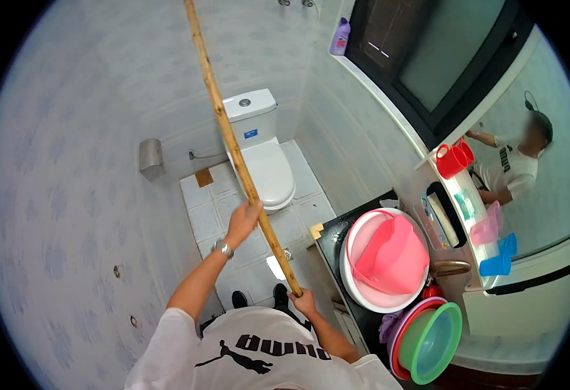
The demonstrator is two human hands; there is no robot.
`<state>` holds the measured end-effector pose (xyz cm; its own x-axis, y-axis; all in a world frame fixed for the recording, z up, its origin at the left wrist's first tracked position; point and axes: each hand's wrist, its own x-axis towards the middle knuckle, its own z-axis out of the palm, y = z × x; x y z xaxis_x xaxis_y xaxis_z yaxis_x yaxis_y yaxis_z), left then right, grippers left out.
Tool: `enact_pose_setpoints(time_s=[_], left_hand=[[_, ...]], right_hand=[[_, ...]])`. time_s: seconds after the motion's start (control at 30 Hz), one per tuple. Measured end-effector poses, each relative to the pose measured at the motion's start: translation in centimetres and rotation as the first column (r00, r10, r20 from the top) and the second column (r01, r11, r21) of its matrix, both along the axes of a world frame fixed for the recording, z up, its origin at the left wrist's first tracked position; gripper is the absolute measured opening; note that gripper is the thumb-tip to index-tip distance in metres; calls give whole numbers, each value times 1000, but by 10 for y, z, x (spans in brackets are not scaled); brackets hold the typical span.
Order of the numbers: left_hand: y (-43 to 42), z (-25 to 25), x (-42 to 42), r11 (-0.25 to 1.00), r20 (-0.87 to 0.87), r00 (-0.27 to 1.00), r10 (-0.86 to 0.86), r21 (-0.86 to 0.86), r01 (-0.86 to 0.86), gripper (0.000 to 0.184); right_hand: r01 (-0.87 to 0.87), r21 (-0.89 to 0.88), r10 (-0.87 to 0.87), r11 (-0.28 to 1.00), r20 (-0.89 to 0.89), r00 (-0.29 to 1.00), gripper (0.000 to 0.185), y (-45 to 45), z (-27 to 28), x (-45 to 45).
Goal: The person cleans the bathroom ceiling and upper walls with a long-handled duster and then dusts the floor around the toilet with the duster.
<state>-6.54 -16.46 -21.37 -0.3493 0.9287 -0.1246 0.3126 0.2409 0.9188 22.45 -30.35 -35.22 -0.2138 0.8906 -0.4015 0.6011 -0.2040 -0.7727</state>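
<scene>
The wooden pole [232, 144] is long, slender and yellowish-brown, with darker knots along its surface. It is one continuous length, nearly straight, and hand-held. It slants across the view, from 11 o'clock at the top edge to 6 o'clock at its lower end.

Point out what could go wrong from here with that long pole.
The left hand and right hand hold only the lower stretch of the wooden pole, so its long upper part may wobble.
It passes in front of the toilet in this view; a slip might bang that.
Swung right, it could knock over the purple bottle.
</scene>
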Motion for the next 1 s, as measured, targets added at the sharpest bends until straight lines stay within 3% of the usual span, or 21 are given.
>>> enact_pose_setpoints(time_s=[0.03,0.17,0.23,0.3,0.33,0.47,0.53,0.6,0.63,0.7,0.73,0.8,0.87,0.93,1.0], left_hand=[[-17,-13,7,988,65,995,-79,-131,87,63],[-83,-39,34,924,-7,983,-183,-343,169,73],[-105,-63,32,891,-142,943,-303,-393,227,76],[-127,-88,31,893,-182,948,-262,-419,166,75],[-131,-51,38,836,-78,972,-221,-528,148,75],[-179,-134,25,867,-163,970,-181,-492,79,68],[-198,-134,27,823,-144,984,-103,-568,4,67],[-224,-159,31,912,-326,945,-16,-391,-120,46],[-233,-168,32,916,-332,943,-8,-382,-127,46],[-252,-171,38,986,-472,882,-7,-151,-73,41],[-256,-168,38,986,-472,882,-4,-147,-75,41],[-255,-126,40,845,-160,987,-33,-532,-58,59],[-272,-146,38,870,-181,983,-39,-490,-56,54],[-286,-155,35,849,-203,963,-178,-526,47,48],[-304,-164,37,876,-170,974,-149,-479,50,47]], right_hand=[[-16,17,16,1000,-9,1000,34,2,-5,-1],[-70,6,69,998,89,994,38,25,-12,-9],[-77,4,76,997,116,990,41,35,-39,-10],[-126,-67,138,990,209,968,47,45,-61,-13],[-150,-125,179,981,267,947,50,52,-70,-17],[-338,-236,393,911,245,887,61,60,-73,-38],[-417,-277,473,866,181,862,70,57,-76,-56],[-508,-324,573,798,148,806,70,51,-74,-73],[-554,-361,628,750,127,768,73,49,-87,-84],[-623,-335,669,707,30,743,77,37,-84,-96],[-663,-324,698,675,-11,716,78,32,-86,-104],[-680,-336,717,651,-20,697,80,17,-79,-119],[-703,-331,733,630,-48,679,80,-1,-80,-133],[-698,-331,724,634,-61,687,80,-18,-83,-150],[-778,-314,780,545,-150,607,78,-32,-74,-161]])
